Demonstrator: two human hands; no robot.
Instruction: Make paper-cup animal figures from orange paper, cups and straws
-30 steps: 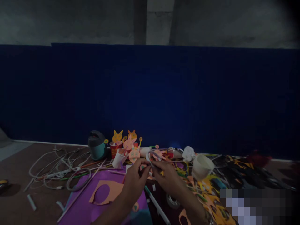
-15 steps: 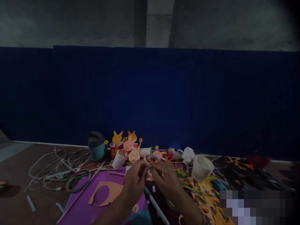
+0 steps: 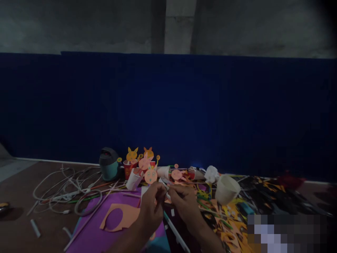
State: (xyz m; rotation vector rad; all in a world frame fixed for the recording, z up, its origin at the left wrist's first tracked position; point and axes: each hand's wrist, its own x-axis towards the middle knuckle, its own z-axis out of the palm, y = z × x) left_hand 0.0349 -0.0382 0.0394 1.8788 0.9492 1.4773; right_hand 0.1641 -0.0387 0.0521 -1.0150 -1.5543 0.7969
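Over the middle of the table, my left hand (image 3: 154,203) and my right hand (image 3: 184,203) meet with thumbs and fingertips pinched close together. A pale, clear roll of tape (image 3: 163,181) shows just beyond the fingertips, seen nearly edge-on. Both hands appear to grip it, though the fingers cover most of it. Just behind stands a peach paper animal face (image 3: 151,175). Beneath my left wrist lies a purple sheet (image 3: 91,230) with a peach paper offcut (image 3: 119,214), a round hole cut in it. Under my right hand is a white and teal stick (image 3: 177,232).
Tangled white cables (image 3: 60,186) and a teal jug with a dark lid (image 3: 109,165) are at left. Paper faces rise from a red cup (image 3: 129,168) and a white cup (image 3: 133,178). At right are a cream cup (image 3: 226,189), crumpled white paper (image 3: 211,174) and yellow-orange paper scraps (image 3: 234,232).
The tape roll has turned from a visible ring to nearly edge-on and sunk lower between my fingers. Both hands have shifted slightly, still pinched together.
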